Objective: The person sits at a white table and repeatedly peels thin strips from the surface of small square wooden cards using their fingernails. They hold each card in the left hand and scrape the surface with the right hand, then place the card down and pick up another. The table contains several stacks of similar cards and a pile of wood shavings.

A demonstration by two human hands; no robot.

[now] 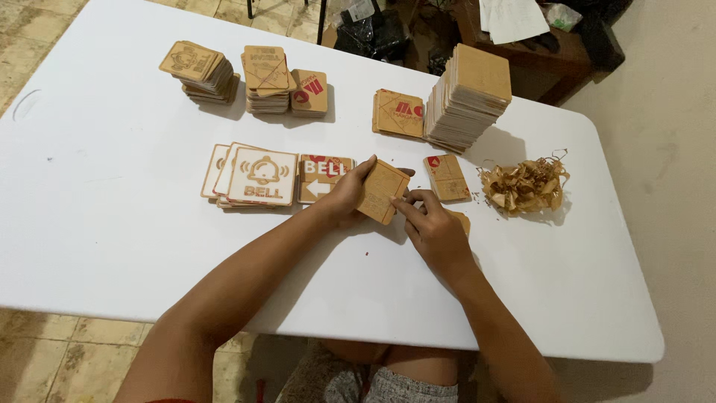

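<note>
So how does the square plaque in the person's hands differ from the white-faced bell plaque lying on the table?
The held plaque is bare brown wood, tilted off the table between the left hand and the right hand. The bell plaque has a white face with a bell symbol, looks larger, and lies flat atop a small pile. Both are thin, roughly square boards with rounded corners.

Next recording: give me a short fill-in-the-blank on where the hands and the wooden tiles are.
1. The left hand holds a square wooden tile by its ____ edge.
2. The right hand picks at the tile's ____ edge.
3. The heap of peeled brown scraps lies on the white table, to the ____ of both hands.

Missing words: left; right; right
</note>
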